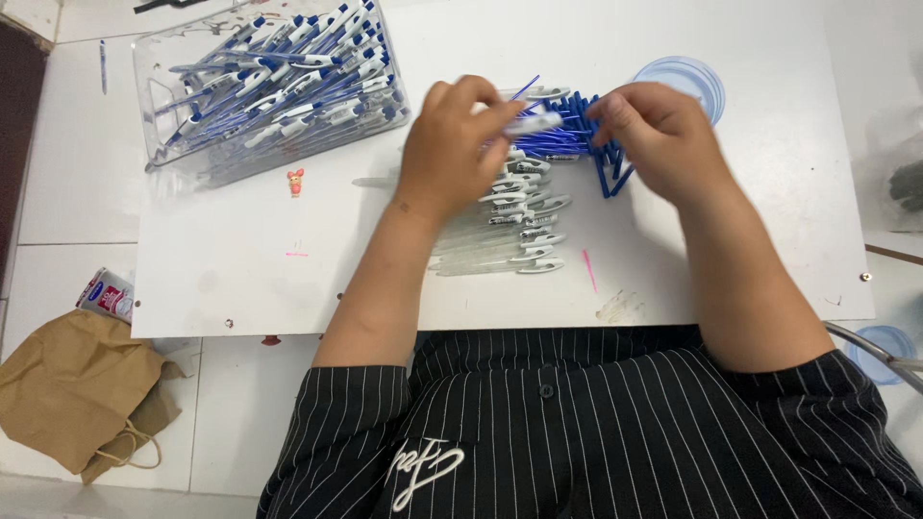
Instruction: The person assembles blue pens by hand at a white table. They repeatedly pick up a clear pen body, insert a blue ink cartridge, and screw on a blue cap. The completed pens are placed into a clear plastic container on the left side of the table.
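White tabletop [240, 259], smooth and matte, carries a row of clear plastic pen barrels [500, 235] just below the left hand [452, 149], whose fingers pinch a white-and-blue pen [534, 122]. Beside it, the right hand [654, 135] curls closed over slim blue refills [577, 135]. Upper left of the barrels stands a transparent bin [173, 144] of finished pens.

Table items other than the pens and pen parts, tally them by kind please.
Clear plastic bin: 1
Round clear lid: 1
Small pink figurine: 1
Total: 3
The loose pen barrels and blue pen parts under the hands are too heaped to count.
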